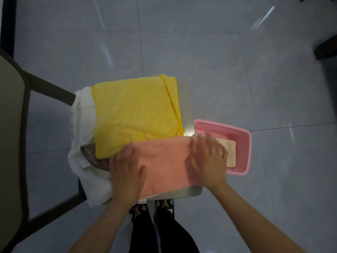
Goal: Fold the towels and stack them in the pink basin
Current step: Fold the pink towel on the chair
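A salmon-pink towel (164, 161) lies folded flat on the near part of a small silver table (187, 110). My left hand (127, 170) presses flat on its left end and my right hand (207, 159) presses flat on its right end, fingers straight. Behind it sits a yellow towel (135, 115) with a yellow cord along its right edge. A white towel (82, 128) hangs over the table's left side. The pink basin (244, 143) stands on the floor right of the table, with a folded cream towel (230, 150) inside.
A chair with a beige seat (11, 125) and dark frame stands at the left. Grey floor tiles (218, 61) surround the table. My legs in dark trousers (164, 225) are under the table's near edge. A dark furniture leg (326, 48) shows at the upper right.
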`<control>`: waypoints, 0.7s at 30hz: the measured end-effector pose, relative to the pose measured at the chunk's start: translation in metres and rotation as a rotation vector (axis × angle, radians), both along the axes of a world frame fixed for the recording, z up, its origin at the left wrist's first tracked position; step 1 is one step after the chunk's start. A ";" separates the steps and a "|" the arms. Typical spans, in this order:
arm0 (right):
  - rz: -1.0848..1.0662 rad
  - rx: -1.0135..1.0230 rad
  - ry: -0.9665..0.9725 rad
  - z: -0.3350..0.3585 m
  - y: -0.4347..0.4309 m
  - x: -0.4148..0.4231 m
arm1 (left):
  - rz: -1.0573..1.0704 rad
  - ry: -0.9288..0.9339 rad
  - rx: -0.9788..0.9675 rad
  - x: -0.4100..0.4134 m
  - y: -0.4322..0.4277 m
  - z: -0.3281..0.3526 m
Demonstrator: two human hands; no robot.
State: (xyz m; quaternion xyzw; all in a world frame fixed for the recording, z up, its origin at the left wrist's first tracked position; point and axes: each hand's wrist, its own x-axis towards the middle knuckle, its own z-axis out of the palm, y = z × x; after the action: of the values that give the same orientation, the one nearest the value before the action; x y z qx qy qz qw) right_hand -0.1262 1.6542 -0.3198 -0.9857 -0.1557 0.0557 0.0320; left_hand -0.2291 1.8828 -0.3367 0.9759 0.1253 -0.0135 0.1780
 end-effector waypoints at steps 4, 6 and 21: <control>0.334 -0.020 0.247 -0.026 0.000 -0.036 | -0.340 0.216 0.111 -0.011 -0.016 -0.020; 0.271 -0.046 0.314 -0.038 0.000 -0.039 | -0.262 0.336 0.117 -0.008 -0.015 -0.026; 0.052 0.205 0.344 -0.017 0.011 0.068 | -0.061 0.302 0.346 0.079 -0.019 0.011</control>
State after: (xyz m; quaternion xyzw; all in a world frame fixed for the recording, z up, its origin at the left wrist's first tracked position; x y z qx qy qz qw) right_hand -0.0578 1.6653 -0.3373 -0.9489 -0.1780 0.2079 0.1571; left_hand -0.1503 1.8635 -0.3257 0.9821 0.1215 -0.1432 -0.0130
